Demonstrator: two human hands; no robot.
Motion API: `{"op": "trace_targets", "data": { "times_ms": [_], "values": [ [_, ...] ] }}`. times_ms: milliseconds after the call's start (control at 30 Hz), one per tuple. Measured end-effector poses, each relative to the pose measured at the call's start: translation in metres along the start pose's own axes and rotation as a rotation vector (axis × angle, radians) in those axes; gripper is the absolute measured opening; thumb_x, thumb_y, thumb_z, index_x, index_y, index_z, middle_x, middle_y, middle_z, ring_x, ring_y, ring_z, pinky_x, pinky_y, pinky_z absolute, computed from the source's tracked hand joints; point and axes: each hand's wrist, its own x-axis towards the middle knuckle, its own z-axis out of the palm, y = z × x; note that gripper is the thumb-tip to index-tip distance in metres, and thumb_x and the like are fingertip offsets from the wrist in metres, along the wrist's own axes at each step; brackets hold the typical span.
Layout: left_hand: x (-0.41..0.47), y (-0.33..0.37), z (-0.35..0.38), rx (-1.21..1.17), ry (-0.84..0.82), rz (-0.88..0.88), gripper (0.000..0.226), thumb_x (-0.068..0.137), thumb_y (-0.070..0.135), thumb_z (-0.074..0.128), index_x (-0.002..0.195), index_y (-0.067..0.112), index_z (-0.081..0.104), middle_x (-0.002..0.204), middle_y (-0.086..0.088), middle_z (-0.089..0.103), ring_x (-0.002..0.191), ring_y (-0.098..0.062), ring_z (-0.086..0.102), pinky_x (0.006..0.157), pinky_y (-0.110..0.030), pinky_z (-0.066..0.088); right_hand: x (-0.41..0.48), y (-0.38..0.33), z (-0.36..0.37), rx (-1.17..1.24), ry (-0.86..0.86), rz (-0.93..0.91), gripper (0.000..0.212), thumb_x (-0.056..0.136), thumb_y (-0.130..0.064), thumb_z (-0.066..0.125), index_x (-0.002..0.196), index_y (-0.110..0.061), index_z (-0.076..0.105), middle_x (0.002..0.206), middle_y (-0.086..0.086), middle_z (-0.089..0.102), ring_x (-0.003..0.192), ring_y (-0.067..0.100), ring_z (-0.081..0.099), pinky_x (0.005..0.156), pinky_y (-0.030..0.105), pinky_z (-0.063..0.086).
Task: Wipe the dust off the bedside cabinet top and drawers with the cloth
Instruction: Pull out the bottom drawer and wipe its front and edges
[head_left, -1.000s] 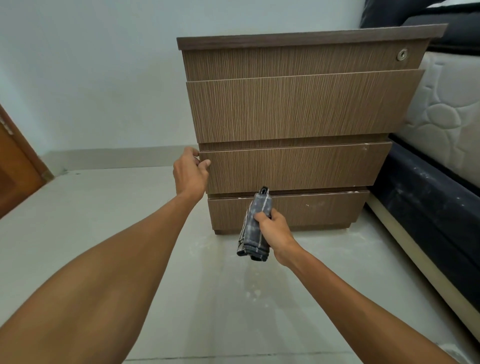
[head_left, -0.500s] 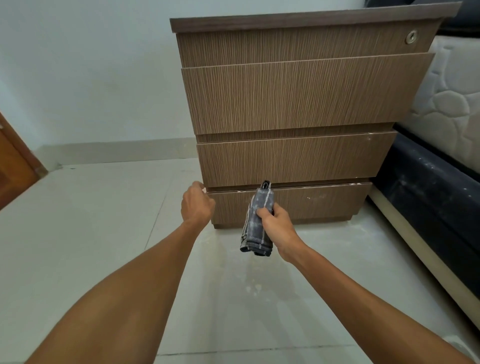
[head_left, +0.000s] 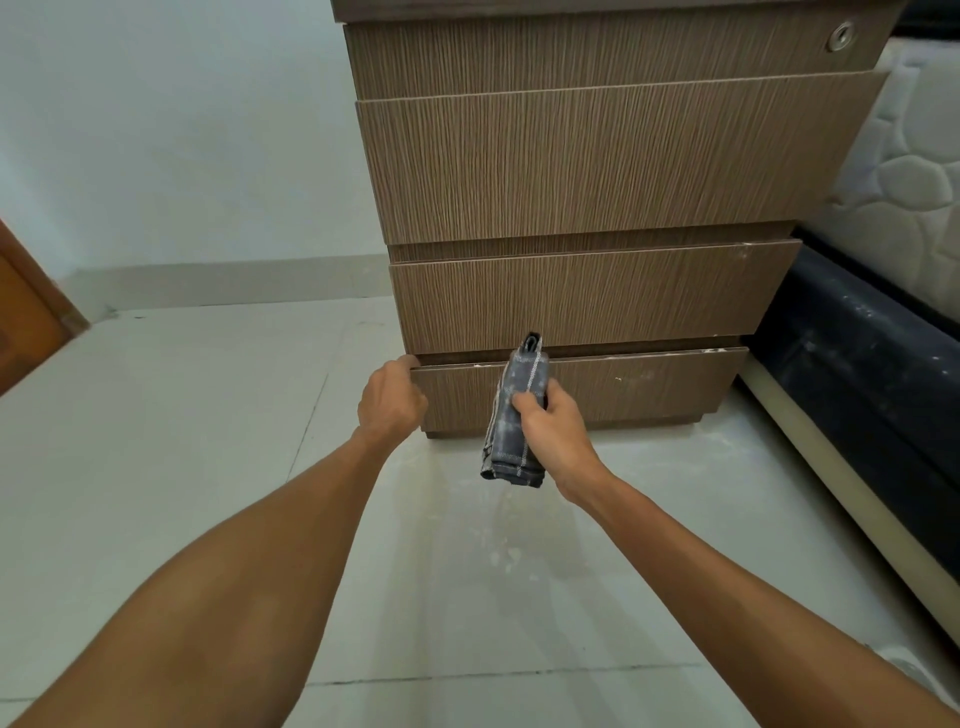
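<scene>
A brown wood-grain bedside cabinet (head_left: 613, 156) stands on the floor, its drawer fronts stacked one above another; its top is cut off by the frame's upper edge. My left hand (head_left: 390, 400) grips the top left corner of the bottom drawer (head_left: 639, 389), fingers curled over its edge. My right hand (head_left: 550, 431) holds a folded grey checked cloth (head_left: 514, 421) upright in front of that drawer's left half. White dust specks lie along the bottom drawer's upper edge.
A bed with a dark base (head_left: 857, 374) and a quilted white mattress (head_left: 898, 197) stands close on the cabinet's right. Pale tiled floor (head_left: 208, 441) spreads to the left and front, dusty below the cabinet. A wooden door (head_left: 26, 322) is at the far left.
My left hand dropped from the middle drawer's left corner to the bottom drawer's left corner. The view moved closer and lower. The right hand kept the cloth in front of the bottom drawer.
</scene>
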Motion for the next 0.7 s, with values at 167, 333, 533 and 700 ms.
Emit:
{"op": "trace_targets", "data": {
  "times_ms": [167,333,533,700],
  "values": [
    [-0.015,-0.004,-0.001,-0.046,0.093,-0.022,0.029,0.094,0.005,0.051,0.121,0.011,0.061,0.109,-0.011,0.068,0.092,-0.028,0.063,0.07,-0.032,0.048,0.001,-0.008,0.006,-0.296,0.088,-0.294,0.022,0.1,-0.018,0.048,0.122,-0.019,0.049,0.106,0.005,0.062,0.09,0.018,0.065,0.079,0.037,0.057],
    [-0.025,-0.005,-0.005,-0.021,0.108,-0.004,0.028,0.092,0.004,0.048,0.114,0.011,0.066,0.103,-0.014,0.07,0.091,-0.033,0.064,0.067,-0.033,0.042,0.019,-0.009,0.031,-0.937,0.101,-0.619,0.068,0.098,-0.024,0.051,0.156,-0.017,0.017,0.118,0.006,0.047,0.093,0.019,0.055,0.078,0.034,0.053],
    [-0.026,-0.004,-0.005,0.017,0.095,-0.023,0.02,0.087,0.003,0.054,0.104,0.003,0.065,0.097,-0.021,0.069,0.084,-0.039,0.062,0.064,-0.036,0.043,0.038,0.009,0.061,-1.425,-0.004,-0.705,0.064,0.089,-0.024,0.061,0.147,-0.019,0.036,0.139,0.016,0.041,0.109,0.032,0.046,0.08,0.043,0.051],
    [-0.02,-0.01,0.0,0.019,0.122,0.003,0.022,0.093,0.015,0.055,0.112,0.013,0.067,0.102,-0.015,0.071,0.089,-0.035,0.065,0.074,-0.039,0.052,0.048,0.012,0.031,-1.512,0.062,-0.721,0.051,0.088,-0.029,0.061,0.134,-0.012,0.049,0.126,0.012,0.051,0.108,0.03,0.046,0.083,0.042,0.046]
  ]
}}
